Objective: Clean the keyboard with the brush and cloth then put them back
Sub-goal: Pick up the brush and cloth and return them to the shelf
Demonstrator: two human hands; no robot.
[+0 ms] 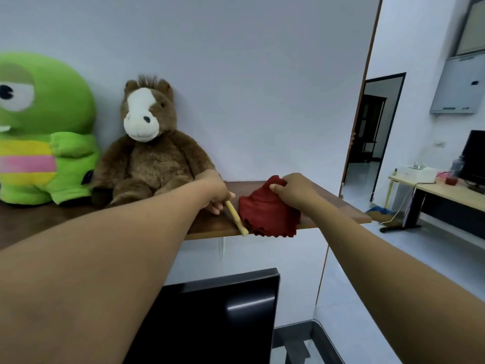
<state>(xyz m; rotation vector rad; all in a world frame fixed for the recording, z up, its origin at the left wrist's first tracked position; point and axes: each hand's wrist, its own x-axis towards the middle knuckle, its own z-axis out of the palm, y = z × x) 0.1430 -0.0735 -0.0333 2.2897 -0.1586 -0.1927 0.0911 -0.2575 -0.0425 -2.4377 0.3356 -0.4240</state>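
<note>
Red cloth (267, 214) pinched in right hand (294, 191), at three o'clock of wooden brush (236, 216) gripped by left hand (214, 191), both over shelf (338, 206) edge, likely for pickup or return.

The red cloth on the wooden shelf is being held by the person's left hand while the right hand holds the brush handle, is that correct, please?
Not quite: the hands are swapped. In the head view the right hand grips the red cloth on the wooden shelf, while the left hand holds the brush handle.
</note>
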